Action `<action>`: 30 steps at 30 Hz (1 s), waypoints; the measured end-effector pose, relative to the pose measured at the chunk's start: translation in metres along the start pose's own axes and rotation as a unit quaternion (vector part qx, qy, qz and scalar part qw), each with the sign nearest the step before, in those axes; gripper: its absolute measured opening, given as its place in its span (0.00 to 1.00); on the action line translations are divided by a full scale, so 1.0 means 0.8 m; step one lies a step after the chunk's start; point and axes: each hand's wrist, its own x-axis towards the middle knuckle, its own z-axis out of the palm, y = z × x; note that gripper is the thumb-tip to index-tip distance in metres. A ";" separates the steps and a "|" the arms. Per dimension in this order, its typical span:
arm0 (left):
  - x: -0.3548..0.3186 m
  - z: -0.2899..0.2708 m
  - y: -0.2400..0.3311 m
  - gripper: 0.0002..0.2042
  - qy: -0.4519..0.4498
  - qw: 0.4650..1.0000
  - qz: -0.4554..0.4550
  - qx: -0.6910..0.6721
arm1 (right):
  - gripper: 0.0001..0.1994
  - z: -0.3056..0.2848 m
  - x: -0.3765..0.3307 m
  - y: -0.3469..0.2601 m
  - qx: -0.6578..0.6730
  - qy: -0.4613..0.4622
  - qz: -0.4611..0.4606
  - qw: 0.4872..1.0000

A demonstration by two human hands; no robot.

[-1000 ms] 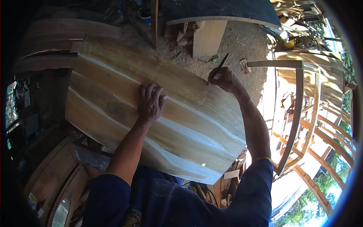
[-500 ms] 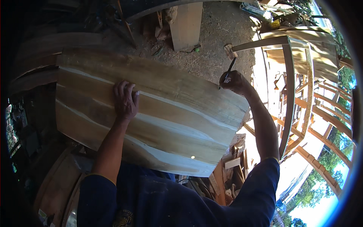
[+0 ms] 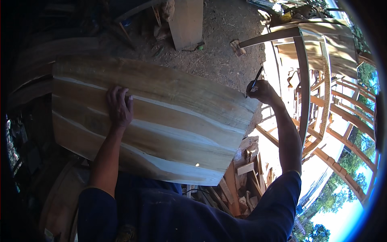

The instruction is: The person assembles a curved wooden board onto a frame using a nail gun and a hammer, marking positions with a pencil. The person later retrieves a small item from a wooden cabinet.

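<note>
Wooden board (image 3: 161,125), broad and streaked pale and brown, lies slanted across the middle of the view, over dirt ground (image 3: 217,52) littered with wood scraps. Left hand (image 3: 119,107) rests flat on its upper face, fingers (image 3: 115,94) slightly spread. Right hand (image 3: 263,91) sits at the board's far right corner, fingers pinching a dark pencil (image 3: 254,82). A wooden frame (image 3: 304,80) stands just beyond.

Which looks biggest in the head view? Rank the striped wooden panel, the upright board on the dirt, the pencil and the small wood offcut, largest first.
1. Striped wooden panel, by far.
2. Upright board; it lies farther off, so its true size is unsure.
3. Pencil in the right hand.
4. Small wood offcut; close to the pencil, roughly alike.
</note>
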 end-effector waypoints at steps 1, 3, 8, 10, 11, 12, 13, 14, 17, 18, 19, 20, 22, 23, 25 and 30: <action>0.000 -0.001 0.001 0.17 -0.001 1.000 -0.002 0.001 | 0.05 -0.002 -0.003 0.004 0.001 0.003 -0.006 1.000; 0.001 -0.003 0.003 0.16 -0.001 1.000 -0.002 0.003 | 0.05 -0.006 -0.009 0.010 0.005 0.001 0.004 1.000; 0.002 -0.002 0.004 0.16 0.002 1.000 0.006 0.001 | 0.05 -0.015 -0.022 0.033 -0.011 0.002 0.014 1.000; 0.002 -0.002 0.004 0.16 0.001 1.000 0.002 0.003 | 0.05 -0.019 -0.024 0.043 -0.016 -0.015 0.042 0.999; 0.002 -0.001 0.004 0.16 -0.001 1.000 0.002 0.004 | 0.05 -0.019 -0.028 0.046 -0.018 -0.022 0.058 0.998; 0.002 0.000 0.005 0.16 -0.003 1.000 0.003 0.002 | 0.05 -0.018 -0.037 0.050 -0.025 0.001 0.055 0.998; 0.002 0.003 0.005 0.16 -0.007 1.000 0.004 -0.001 | 0.05 -0.017 -0.047 0.045 -0.034 0.024 0.055 0.998; 0.003 0.000 0.004 0.16 -0.007 1.000 0.004 0.002 | 0.05 -0.016 -0.054 0.034 -0.041 0.048 0.048 0.997; -0.001 -0.001 0.001 0.17 -0.003 1.000 0.012 0.014 | 0.03 -0.005 -0.107 -0.023 0.045 0.175 0.041 0.983; -0.003 -0.001 0.000 0.17 -0.005 1.000 0.012 0.017 | 0.03 0.001 -0.133 -0.051 0.035 0.227 0.015 0.973; -0.005 -0.003 -0.003 0.17 -0.006 1.000 0.012 0.022 | 0.03 0.010 -0.158 -0.085 0.025 0.277 -0.014 0.960; -0.005 -0.002 -0.005 0.17 -0.008 1.000 0.014 0.024 | 0.03 0.019 -0.189 -0.118 0.012 0.329 -0.038 0.944; -0.006 -0.002 -0.006 0.16 -0.012 0.999 0.013 0.029 | 0.06 0.047 -0.259 -0.181 0.029 0.406 -0.047 0.912; -0.006 -0.001 -0.007 0.16 -0.017 0.999 0.017 0.029 | 0.08 0.062 -0.289 -0.205 0.044 0.456 -0.110 0.882; -0.006 -0.003 -0.010 0.16 -0.011 0.999 0.035 0.039 | 0.10 0.082 -0.350 -0.264 0.035 0.526 -0.189 0.828; -0.005 0.008 -0.008 0.17 0.014 0.994 0.088 0.059 | 0.13 0.154 -0.471 -0.385 -0.072 0.695 -0.210 0.684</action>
